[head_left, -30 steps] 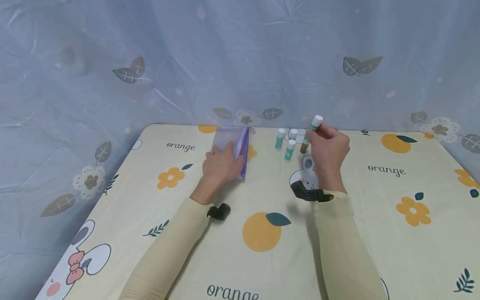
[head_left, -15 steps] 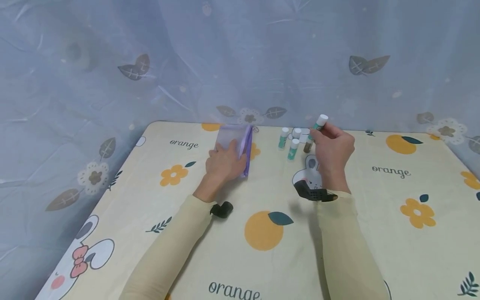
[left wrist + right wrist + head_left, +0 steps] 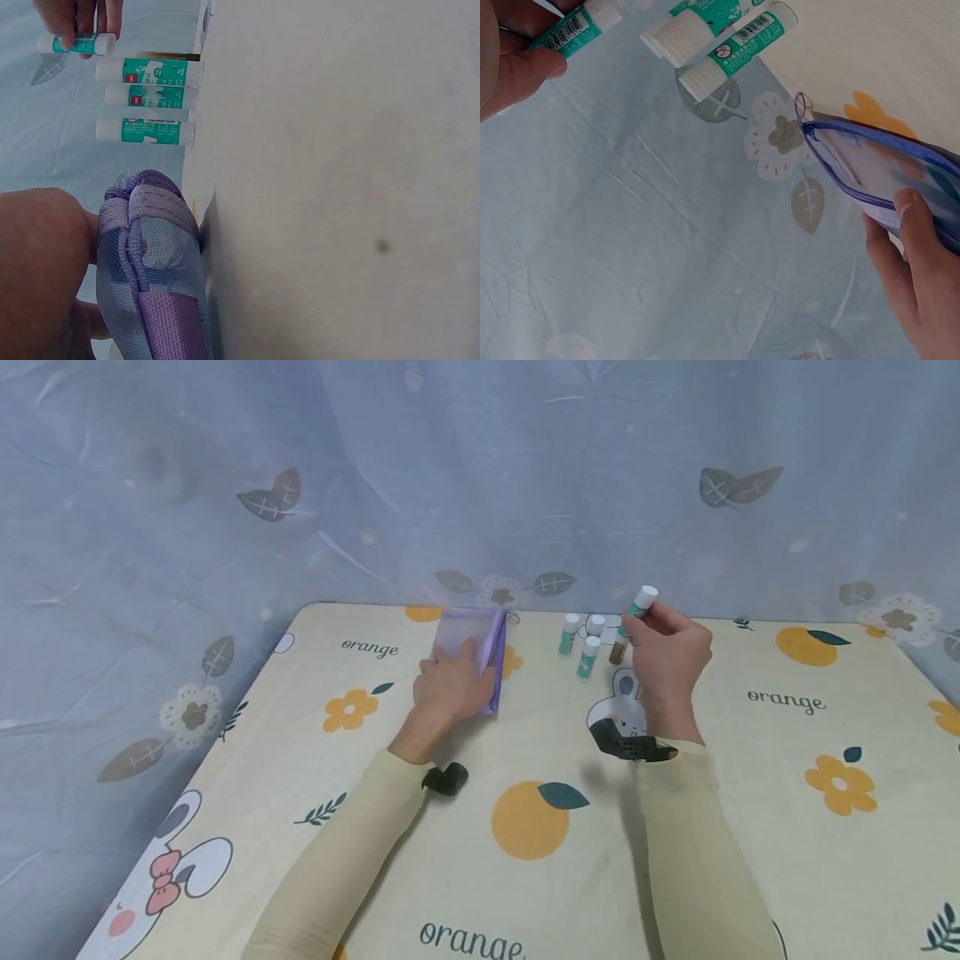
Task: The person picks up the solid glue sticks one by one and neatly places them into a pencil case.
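Note:
My right hand pinches a green glue stick with a white cap, tilted above the table. Three similar glue sticks stand upright just to its left; the front one is nearest me, and the left one stands closest to the pouch. Below the held stick is a narrow brown object of unclear kind. My left hand holds a purple mesh zip pouch at its parted opening edge. One finger reaches over that edge in the right wrist view, where the purple zipper gapes towards the glue sticks.
A patterned cloth covers the table. Behind its far edge hangs a grey-blue printed curtain, close to the glue sticks and pouch. Black wrist cameras sit below both hands.
The head view has shifted slightly, so everything appears a little farther right. Both hands keep nearly the same pose, still holding the glue stick and the pouch.

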### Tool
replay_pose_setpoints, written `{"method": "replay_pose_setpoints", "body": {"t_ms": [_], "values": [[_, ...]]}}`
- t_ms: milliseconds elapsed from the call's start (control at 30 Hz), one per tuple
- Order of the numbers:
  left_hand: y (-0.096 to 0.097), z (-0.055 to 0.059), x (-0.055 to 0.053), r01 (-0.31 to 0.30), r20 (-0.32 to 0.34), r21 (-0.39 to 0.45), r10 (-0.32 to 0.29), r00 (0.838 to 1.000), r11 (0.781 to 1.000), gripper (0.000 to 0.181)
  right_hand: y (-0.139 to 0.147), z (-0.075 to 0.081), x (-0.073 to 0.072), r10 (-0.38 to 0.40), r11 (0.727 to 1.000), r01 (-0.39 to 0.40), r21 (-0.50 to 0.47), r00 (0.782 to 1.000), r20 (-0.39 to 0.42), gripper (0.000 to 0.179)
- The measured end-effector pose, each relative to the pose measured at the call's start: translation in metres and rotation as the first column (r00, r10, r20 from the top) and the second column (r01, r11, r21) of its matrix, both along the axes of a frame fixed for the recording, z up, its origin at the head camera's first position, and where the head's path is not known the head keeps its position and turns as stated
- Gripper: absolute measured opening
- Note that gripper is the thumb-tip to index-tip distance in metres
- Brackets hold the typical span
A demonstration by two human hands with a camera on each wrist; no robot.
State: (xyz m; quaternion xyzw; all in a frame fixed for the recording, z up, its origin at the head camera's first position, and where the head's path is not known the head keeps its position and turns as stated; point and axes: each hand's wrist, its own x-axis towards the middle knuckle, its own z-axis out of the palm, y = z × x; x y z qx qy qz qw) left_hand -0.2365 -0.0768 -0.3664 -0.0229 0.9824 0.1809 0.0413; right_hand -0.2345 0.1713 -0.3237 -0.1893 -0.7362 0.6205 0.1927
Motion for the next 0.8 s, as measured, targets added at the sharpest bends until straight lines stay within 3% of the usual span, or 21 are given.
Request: {"method": "replay_pose_setpoints", "body": {"t_ms": [800], "values": [[0.0007, 0.0023, 0.0020, -0.004, 0.017, 0.011, 0.004, 1.000, 1.000, 0.069, -0.0085, 0.0073, 0.0037, 0.021, 0.998, -0.019, 0.056, 0.999, -0.034, 0.040]]}}
